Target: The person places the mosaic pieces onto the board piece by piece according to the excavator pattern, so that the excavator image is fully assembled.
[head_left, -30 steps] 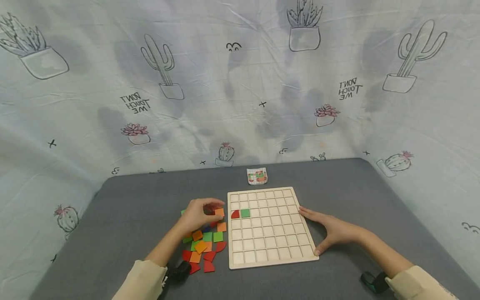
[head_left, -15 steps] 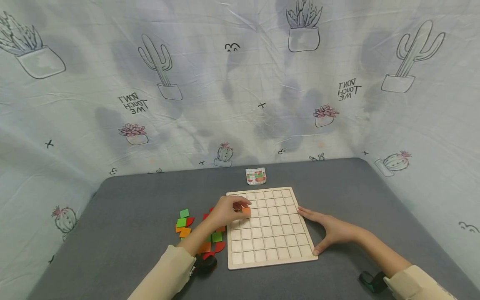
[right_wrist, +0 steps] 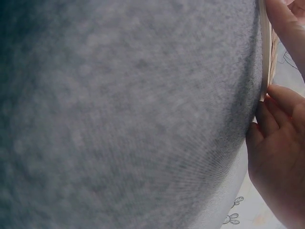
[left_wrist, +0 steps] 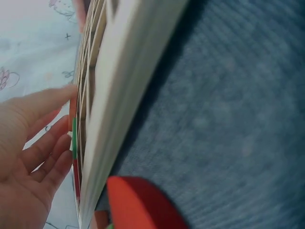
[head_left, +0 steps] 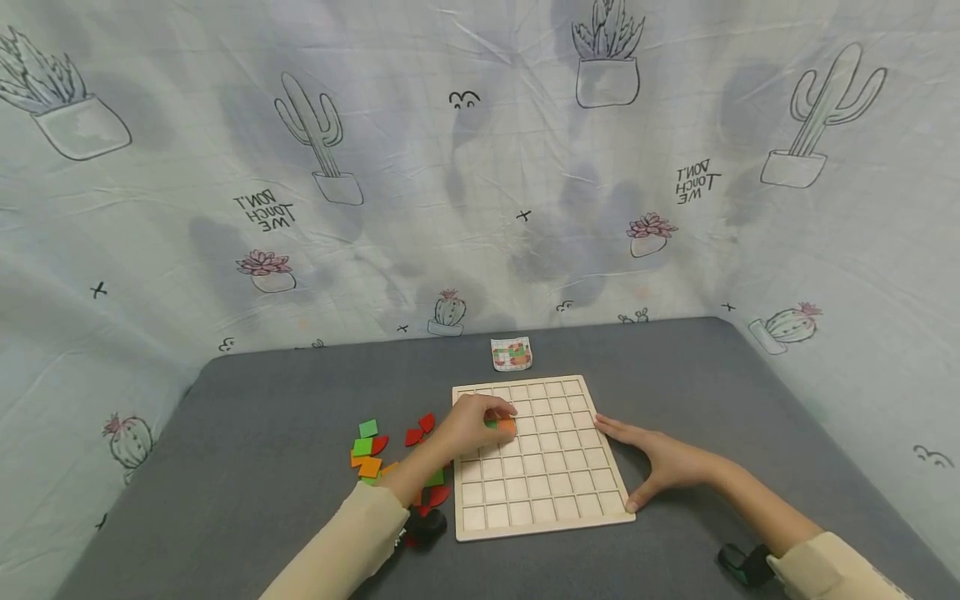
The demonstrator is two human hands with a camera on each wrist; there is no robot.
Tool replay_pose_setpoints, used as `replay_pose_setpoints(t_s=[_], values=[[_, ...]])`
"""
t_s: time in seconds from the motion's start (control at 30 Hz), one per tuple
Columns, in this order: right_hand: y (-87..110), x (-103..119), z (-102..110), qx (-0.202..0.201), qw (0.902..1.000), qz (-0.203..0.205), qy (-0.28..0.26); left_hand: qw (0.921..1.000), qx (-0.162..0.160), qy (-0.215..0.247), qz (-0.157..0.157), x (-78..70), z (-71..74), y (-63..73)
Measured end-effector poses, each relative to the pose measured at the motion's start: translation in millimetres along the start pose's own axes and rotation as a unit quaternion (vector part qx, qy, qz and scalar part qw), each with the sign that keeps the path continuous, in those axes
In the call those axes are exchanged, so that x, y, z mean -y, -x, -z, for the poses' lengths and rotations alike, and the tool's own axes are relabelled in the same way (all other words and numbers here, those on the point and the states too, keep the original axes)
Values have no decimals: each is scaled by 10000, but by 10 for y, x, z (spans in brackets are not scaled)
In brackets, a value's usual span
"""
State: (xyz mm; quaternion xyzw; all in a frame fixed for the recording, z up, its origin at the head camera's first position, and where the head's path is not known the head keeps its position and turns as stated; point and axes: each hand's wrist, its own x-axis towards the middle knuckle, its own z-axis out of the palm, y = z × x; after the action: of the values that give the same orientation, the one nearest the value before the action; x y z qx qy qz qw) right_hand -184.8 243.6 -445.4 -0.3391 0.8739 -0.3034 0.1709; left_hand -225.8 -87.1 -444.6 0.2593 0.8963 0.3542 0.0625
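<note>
My left hand (head_left: 472,427) reaches over the left part of the pale wooden grid board (head_left: 543,483). Between its thumb and fingers it pinches an orange square tile (head_left: 507,427), down at the grid. A green tile (left_wrist: 74,138) sits beside the orange one in the left wrist view, and a red tile (left_wrist: 76,179) follows in the same row; in the head view my hand mostly covers them. My right hand (head_left: 663,460) rests along the board's right edge, its fingers near the middle of that side and the thumb at the near corner.
Loose tiles lie left of the board: green (head_left: 367,427), orange (head_left: 370,467) and red (head_left: 438,496) ones, some under my left forearm. A small printed pattern card (head_left: 512,354) lies beyond the board. A cactus-print cloth (head_left: 405,208) hangs behind the grey table (head_left: 262,433).
My left hand has carried the orange tile from the loose pile rightward onto the board, beside the green one. The right hand has stayed on the board's edge.
</note>
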Motion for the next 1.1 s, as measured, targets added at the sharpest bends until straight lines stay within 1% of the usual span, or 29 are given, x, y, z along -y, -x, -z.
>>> replay_pose_setpoints(t_s=[0.1, 0.37, 0.43, 0.67, 0.8, 0.87, 0.9, 0.97, 1.07, 1.1], values=[[0, -2, 2, 15, 10000, 24, -13, 10000, -19, -11, -34, -10, 7, 2], [7, -1, 3, 77, 9999, 82, -94, 9996, 12, 184, -213, -9, -18, -15], [3, 2, 10, 102, 9998, 76, -127, 9997, 29, 174, -190, -20, -9, -21], [-9, 6, 35, 120, 9998, 20, -133, 9997, 69, -249, 21, -40, 20, -49], [-12, 9, 42, 126, 9998, 39, -134, 9998, 71, -188, -19, -24, 28, -48], [-14, 6, 45, 140, 9998, 35, -134, 9999, 77, 15, -87, -18, 42, -36], [-14, 5, 45, 134, 9998, 40, -128, 9997, 78, 204, -122, -18, 55, -29], [-13, 3, 46, 125, 9998, 50, -125, 9980, 101, 624, -74, -29, 96, -5], [-9, 1, 47, 107, 9999, 70, -116, 9925, 178, 1196, 207, -54, 191, 56], [-7, 1, 48, 102, 9999, 73, -110, 9908, 206, 1299, 328, -57, 227, 81]])
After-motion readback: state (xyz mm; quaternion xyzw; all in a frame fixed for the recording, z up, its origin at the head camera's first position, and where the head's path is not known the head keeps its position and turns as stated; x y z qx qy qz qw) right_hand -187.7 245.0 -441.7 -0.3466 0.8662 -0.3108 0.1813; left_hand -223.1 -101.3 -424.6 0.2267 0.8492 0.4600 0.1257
